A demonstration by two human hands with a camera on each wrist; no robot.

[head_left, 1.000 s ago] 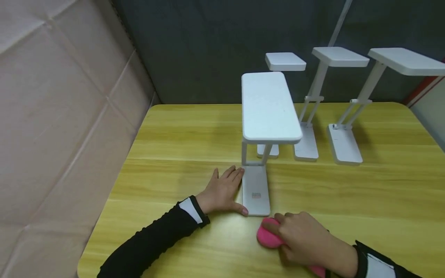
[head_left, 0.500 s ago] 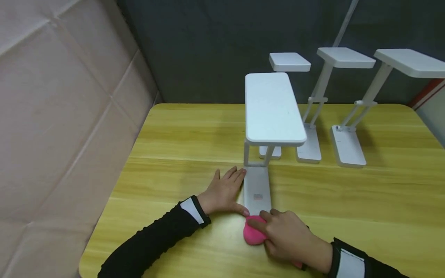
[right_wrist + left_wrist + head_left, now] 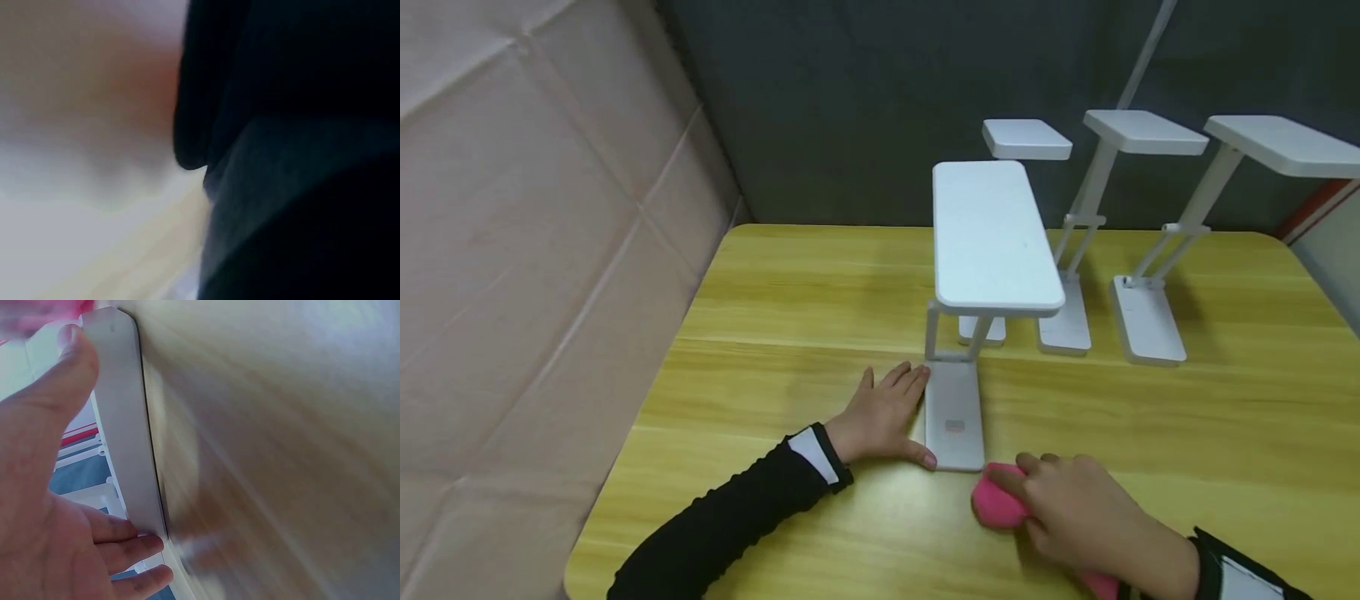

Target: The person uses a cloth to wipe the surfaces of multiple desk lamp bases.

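A white folding desk lamp (image 3: pixel 955 408) stands on the wooden table, its flat panel raised on two arms over a narrow base. My left hand (image 3: pixel 880 417) lies to the left of that base, fingertips touching its side and thumb by the near corner. In the left wrist view, the hand's fingers (image 3: pixel 128 553) are fairly straight along the base's edge (image 3: pixel 128 425). My right hand (image 3: pixel 1078 512) grips a bunched pink cloth (image 3: pixel 1000 498), pressed to the table just right of the base's near corner. The right wrist view is blurred and mostly covered by a dark sleeve (image 3: pixel 300 75).
Behind, a row of similar white lamps stands: one partly hidden (image 3: pixel 1026 139), one in the middle (image 3: pixel 1063 317) and one at the right (image 3: pixel 1147 321). A dark curtain (image 3: pixel 850 108) closes the back, a pale wall covering (image 3: pixel 550 292) the left side.
The pink cloth went left to the front edge of the lamp's base, then came back right with my right hand. My left hand stayed by the base.
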